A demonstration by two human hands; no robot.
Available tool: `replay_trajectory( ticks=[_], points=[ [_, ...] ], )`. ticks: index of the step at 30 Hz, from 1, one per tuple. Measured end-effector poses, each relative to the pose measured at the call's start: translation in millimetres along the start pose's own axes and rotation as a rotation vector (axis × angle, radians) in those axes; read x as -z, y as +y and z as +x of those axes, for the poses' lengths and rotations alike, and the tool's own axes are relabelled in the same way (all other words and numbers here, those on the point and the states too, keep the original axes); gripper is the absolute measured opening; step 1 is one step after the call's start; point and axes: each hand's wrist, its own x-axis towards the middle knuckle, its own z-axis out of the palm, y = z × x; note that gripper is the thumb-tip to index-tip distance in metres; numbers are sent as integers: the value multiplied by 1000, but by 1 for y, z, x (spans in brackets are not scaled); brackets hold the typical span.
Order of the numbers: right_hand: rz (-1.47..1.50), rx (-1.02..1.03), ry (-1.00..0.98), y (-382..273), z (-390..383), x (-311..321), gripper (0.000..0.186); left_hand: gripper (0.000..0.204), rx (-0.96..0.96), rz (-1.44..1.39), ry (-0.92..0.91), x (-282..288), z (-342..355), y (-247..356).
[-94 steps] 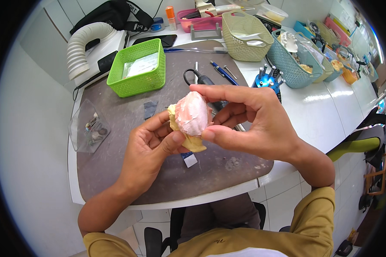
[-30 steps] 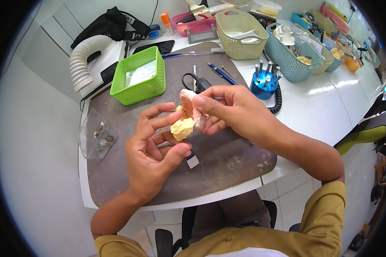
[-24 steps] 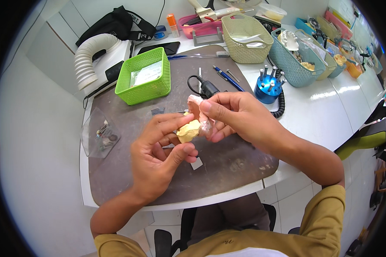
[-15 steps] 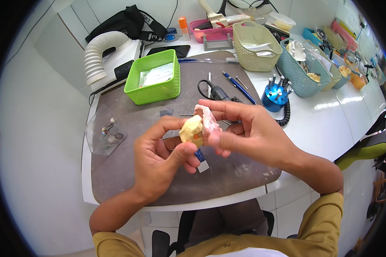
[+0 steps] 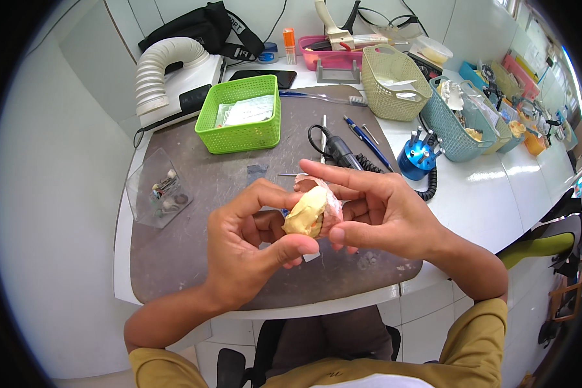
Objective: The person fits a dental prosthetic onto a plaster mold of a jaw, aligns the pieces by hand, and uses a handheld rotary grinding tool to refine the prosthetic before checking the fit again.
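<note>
Over the middle of the brown work mat [image 5: 200,258], I hold two pieces against each other. My left hand [image 5: 244,242] pinches a pale yellow dental cast [image 5: 305,213] between thumb and fingers. From the other side, my right hand [image 5: 388,210] grips a pink, white-mottled dental piece [image 5: 334,213] with a thin, uneven edge. The cast's right side touches the pink piece, and a small orange spot shows low between them. Whether they are fully seated together I cannot tell. Partly hidden under my hands lies something small, white and blue.
Behind my hands lie a handpiece [image 5: 343,152] with a coiled cord and a blue pen [image 5: 368,143]. A green basket [image 5: 239,132], a blue bur stand [image 5: 416,160] and a beige basket [image 5: 394,87] stand farther back. A clear tray [image 5: 158,194] of small parts sits left.
The yellow cast has turned and moved slightly right and down, now overlapping more of the pink piece. Both hands have come lower, and the view has shifted a little.
</note>
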Motion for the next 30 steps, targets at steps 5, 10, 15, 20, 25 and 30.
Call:
replay_trajectory(
  ticks=[5,10,15,20,25,30],
  points=[
    [-10,36,8,1,0,0,71,40,-39,-12,-20,1,0,-1],
    [-11,51,14,1,-1,0,70,39,-49,-36,-36,1,0,-2],
    [-13,48,24,0,-2,0,71,39,-37,-41,-33,0,0,-1],
    [-29,66,29,2,-2,1,71,39,-44,-44,-55,1,1,-2],
    [-143,79,110,-1,-4,3,67,35,-40,102,-70,4,1,1],
    [-855,177,243,-9,-6,12,57,28,-52,148,167,1,-7,9]
  ],
)
